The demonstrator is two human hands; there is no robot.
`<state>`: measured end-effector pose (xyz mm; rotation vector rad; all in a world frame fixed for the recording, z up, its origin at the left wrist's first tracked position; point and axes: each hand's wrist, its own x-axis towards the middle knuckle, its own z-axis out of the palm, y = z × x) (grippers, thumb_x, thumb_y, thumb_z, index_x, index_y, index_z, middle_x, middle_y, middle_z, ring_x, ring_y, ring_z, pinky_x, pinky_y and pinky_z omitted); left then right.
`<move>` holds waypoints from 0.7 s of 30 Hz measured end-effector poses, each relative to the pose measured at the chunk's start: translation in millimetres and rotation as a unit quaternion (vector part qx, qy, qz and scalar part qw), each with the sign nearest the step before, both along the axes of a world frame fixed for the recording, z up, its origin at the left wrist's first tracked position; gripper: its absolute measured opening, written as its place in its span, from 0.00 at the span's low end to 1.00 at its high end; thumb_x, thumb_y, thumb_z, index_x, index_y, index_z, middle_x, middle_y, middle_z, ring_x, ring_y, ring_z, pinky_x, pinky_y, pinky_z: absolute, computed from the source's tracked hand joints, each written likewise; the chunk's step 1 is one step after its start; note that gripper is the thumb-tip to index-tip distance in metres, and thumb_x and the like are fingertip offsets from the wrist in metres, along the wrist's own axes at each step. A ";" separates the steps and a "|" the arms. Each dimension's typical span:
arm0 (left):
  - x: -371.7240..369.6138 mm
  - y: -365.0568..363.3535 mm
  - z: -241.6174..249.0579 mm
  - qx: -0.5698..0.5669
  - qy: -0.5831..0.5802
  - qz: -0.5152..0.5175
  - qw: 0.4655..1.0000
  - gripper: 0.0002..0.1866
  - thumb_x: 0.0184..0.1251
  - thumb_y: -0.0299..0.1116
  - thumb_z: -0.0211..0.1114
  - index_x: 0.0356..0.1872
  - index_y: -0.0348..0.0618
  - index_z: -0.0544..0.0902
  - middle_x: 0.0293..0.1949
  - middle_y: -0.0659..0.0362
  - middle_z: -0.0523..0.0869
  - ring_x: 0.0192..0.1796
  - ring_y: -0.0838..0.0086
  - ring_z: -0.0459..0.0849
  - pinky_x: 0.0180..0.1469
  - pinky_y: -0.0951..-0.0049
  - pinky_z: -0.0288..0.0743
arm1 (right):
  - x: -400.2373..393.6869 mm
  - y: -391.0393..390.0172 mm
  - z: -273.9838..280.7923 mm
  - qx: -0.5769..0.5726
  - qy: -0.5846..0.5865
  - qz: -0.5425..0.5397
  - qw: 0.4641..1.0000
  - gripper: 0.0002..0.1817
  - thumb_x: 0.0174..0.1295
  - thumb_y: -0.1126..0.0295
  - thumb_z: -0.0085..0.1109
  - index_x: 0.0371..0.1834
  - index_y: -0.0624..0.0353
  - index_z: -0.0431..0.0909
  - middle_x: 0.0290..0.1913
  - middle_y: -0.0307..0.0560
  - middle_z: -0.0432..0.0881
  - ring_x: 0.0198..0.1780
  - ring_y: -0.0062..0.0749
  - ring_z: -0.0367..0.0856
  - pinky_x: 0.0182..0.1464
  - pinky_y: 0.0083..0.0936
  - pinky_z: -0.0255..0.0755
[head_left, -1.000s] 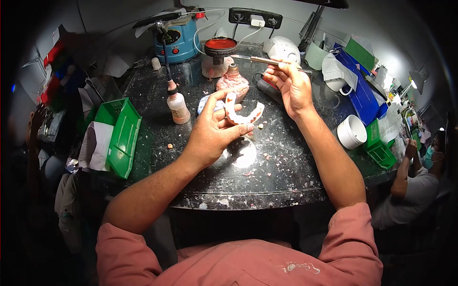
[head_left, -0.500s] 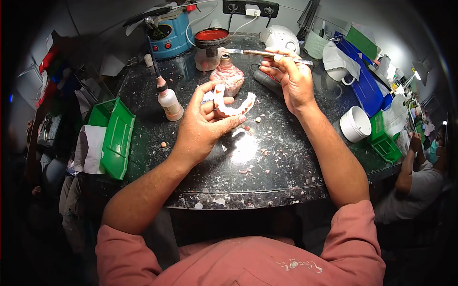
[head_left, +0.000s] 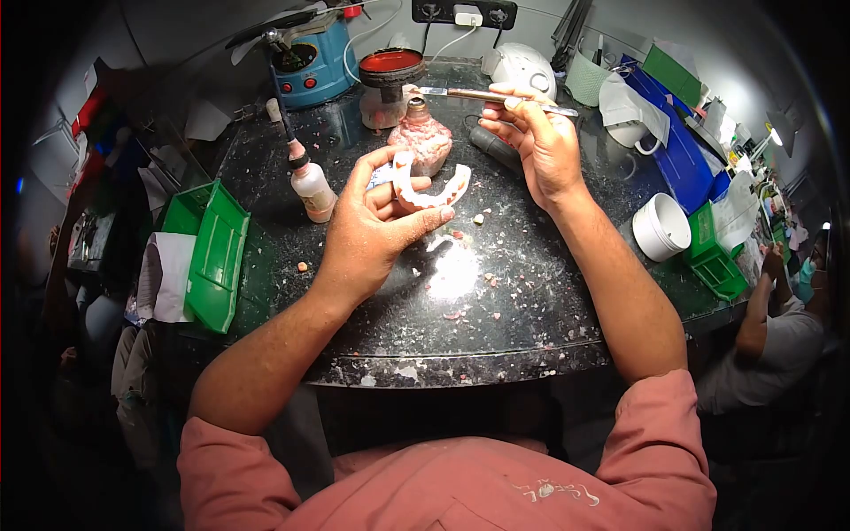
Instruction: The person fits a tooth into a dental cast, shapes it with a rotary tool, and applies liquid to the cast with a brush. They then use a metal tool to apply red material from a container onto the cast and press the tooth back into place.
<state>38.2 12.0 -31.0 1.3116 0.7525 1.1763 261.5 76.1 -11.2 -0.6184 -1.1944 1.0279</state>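
Observation:
My left hand grips a white, U-shaped dental arch with red wax along it, between thumb and fingers above the table. The open side of the U points away from me. In my right hand is a slim wax knife, held like a pen and roughly level. Its flat blade points left, near the stand of a dish of red wax. Just below the blade stands a wax-crusted spirit burner with a metal neck. I cannot make out a flame on it.
On the left are a dropper-topped bottle and a green bin. A blue machine stands behind. A dark cylinder lies by my right hand; a white tub is further right. Scraps dot the black table. Another person sits at right.
The dental arch has tilted slightly and shifted a little left in my left hand. My right hand and the wax knife have moved a touch left and up.

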 end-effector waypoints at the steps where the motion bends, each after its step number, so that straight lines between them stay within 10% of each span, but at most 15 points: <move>1: 0.1 0.0 -0.1 0.001 -0.002 0.001 1.000 0.39 0.58 0.18 0.72 0.69 0.39 0.60 0.55 0.43 0.81 0.56 0.66 0.84 0.60 0.70 0.80 | 0.0 -0.2 -0.1 -0.002 -0.001 0.002 1.000 0.13 0.72 0.71 0.53 0.51 0.69 0.79 0.45 0.49 0.83 0.45 0.30 0.84 0.52 0.28 0.83; 21: -0.3 2.7 -0.4 0.002 -0.002 0.015 1.000 0.37 0.59 0.17 0.71 0.67 0.37 0.61 0.55 0.41 0.82 0.56 0.66 0.84 0.61 0.71 0.79 | -2.8 -0.7 -4.6 -0.015 -0.031 0.007 0.999 0.18 0.72 0.68 0.52 0.57 0.73 0.76 0.50 0.54 0.82 0.50 0.34 0.84 0.56 0.30 0.80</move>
